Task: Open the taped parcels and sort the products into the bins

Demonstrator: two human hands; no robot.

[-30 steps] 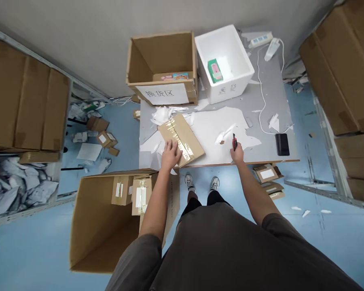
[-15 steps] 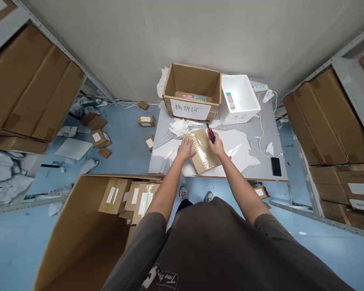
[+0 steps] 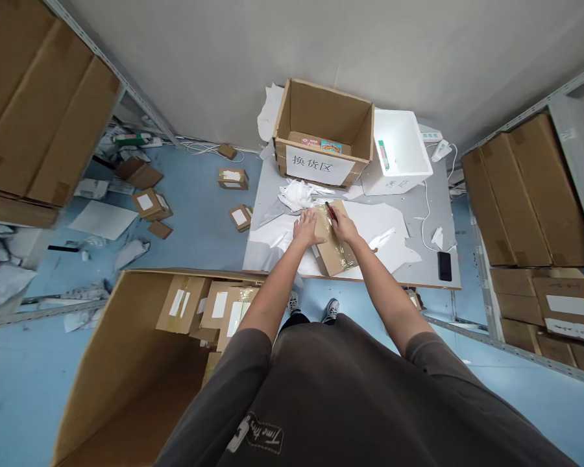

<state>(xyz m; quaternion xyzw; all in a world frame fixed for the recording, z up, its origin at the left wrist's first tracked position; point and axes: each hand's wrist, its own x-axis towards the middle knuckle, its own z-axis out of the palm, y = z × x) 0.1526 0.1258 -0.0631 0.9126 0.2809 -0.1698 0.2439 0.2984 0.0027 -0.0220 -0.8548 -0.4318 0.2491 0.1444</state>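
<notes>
A taped cardboard box (image 3: 331, 250) lies on white paper near the front edge of the table, with clear shiny tape along its top. My left hand (image 3: 306, 228) rests on the box's left side, fingers spread. In my right hand (image 3: 343, 227) is a red and black utility knife (image 3: 329, 211), its front end at the tape on the box's upper part. Whether the blade has gone into the tape is too small to tell. Crumpled white paper (image 3: 296, 194) lies just behind the box.
Behind stand an open carton (image 3: 365, 130) with a handwritten label and a white foam box (image 3: 411, 152). A phone (image 3: 444, 266) and a white cable lie at the right. A large open carton (image 3: 92, 363) of parcels stands at lower left. Shelves with cartons flank both sides.
The knife has come down from the box's far edge onto its tape. The box has turned slightly and my left hand has shifted on it. The whole view has moved a little.
</notes>
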